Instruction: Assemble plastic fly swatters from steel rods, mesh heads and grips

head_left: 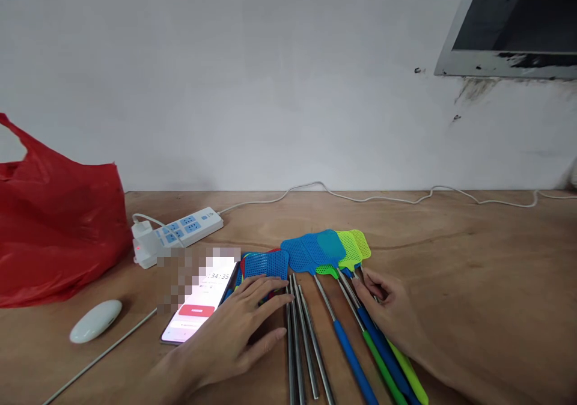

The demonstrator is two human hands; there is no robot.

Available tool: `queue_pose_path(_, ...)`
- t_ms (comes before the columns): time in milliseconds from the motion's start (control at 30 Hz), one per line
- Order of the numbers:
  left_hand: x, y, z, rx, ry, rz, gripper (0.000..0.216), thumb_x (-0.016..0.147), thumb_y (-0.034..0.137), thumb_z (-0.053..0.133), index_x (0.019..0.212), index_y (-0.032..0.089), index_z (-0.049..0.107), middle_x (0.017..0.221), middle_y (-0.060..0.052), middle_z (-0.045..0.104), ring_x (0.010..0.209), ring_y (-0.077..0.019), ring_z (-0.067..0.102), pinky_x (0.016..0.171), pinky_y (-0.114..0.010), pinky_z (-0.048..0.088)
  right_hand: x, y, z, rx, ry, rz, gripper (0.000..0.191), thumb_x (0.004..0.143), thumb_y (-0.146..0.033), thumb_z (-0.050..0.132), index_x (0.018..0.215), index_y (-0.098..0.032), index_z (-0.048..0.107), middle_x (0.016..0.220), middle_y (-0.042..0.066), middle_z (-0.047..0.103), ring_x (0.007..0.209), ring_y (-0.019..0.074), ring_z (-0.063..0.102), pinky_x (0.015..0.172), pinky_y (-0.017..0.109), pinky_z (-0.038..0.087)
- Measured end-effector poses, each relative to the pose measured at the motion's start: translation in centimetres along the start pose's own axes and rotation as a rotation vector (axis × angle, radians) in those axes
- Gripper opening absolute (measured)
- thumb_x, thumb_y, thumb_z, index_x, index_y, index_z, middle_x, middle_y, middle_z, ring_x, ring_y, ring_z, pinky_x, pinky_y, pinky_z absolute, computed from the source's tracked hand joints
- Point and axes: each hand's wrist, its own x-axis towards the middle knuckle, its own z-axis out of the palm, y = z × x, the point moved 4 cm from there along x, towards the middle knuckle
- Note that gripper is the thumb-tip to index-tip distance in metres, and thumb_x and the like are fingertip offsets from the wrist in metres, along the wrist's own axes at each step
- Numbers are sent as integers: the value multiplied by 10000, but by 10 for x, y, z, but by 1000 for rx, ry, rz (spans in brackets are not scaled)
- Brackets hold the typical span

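My left hand [247, 319] lies palm down with its fingers spread. Its fingertips reach the upper ends of several bare metal rods [298, 339] and the near edge of a pile of loose swatter heads [267, 264], blue on top with red and yellow edges below. My right hand [382, 297] is closed, thumb and fingers pinched at the metal neck just below the heads of the fly swatters on the right. These fly swatters [311, 252] lie side by side, heads overlapping, in blue, green and yellow-green. Their metal shafts run into blue, green and yellow-green grips [354, 360].
A lit phone [201, 306] lies left of the swatter heads. Behind it stands a white power strip [192, 228] with a plugged-in charger [146, 243]. A red plastic bag [63, 219] and a white oval object [95, 321] are at the left. A white cable [374, 198] runs along the wall.
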Motion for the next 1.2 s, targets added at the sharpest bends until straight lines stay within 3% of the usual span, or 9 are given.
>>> queue_pose_path(200,1,16,1,-24,-129,105,567,991,416,560,1520,315,383,1568,-91,433,1417,-348,424,1145,-642,327,-15,-24,-20,192,47,-219,479,911,-31,504,661,-234,149,572,-73,203,438,94,282,466,260,249)
queue_pose_path(433,3,28,8,-80,-201,162,614,989,548,518,1538,327,356,1603,-70,377,1449,-345,378,1162,-651,282,-8,-31,-17,105,-24,-342,442,881,-2,498,662,-225,185,572,-66,242,463,98,327,484,280,212)
queue_pose_path(567,5,26,8,-78,-161,155,605,997,547,503,1539,320,357,1592,-88,396,1445,-346,385,1157,-646,295,-7,-22,-13,75,-28,-256,347,902,-110,578,660,-232,360,562,-72,353,476,96,405,494,254,296)
queue_pose_path(667,5,23,7,-39,-189,139,590,1006,512,506,1538,300,362,1588,-109,400,1442,-347,389,1154,-639,307,-10,-13,-10,102,11,-99,54,931,-190,607,941,-243,597,485,-101,447,410,93,434,459,223,345)
queue_pose_path(767,4,20,7,-9,-180,129,572,1015,489,498,1536,293,364,1580,-115,413,1430,-347,407,1147,-633,324,-12,-1,-6,183,-1,125,220,981,-256,532,1177,-221,627,417,-113,436,331,89,378,365,201,274)
queue_pose_path(867,2,19,7,6,-147,123,550,1016,469,503,1523,294,382,1554,-109,449,1399,-350,443,1131,-624,349,-14,7,-5,305,-18,262,263,972,-290,502,1169,-207,656,406,-111,400,311,84,346,338,187,245)
queue_pose_path(1033,2,17,5,24,-98,74,435,1032,407,484,1437,249,470,1409,-107,569,1265,-336,539,1037,-555,440,-11,9,-7,342,3,297,218,963,-338,529,993,-201,696,404,-93,440,288,76,354,309,182,258)
queue_pose_path(1100,3,17,3,27,-88,52,380,1043,365,454,1394,223,496,1322,-109,604,1189,-319,566,994,-527,455,-8,5,-7,329,29,251,199,959,-349,559,1002,-210,694,501,-43,600,332,83,440,324,177,334)
queue_pose_path(1200,4,18,2,35,-99,25,323,1054,331,417,1329,209,533,1185,-101,636,1067,-301,592,936,-511,461,-4,0,-7,314,51,191,174,939,-307,598,1069,-241,693,907,40,782,343,46,470,304,158,369)
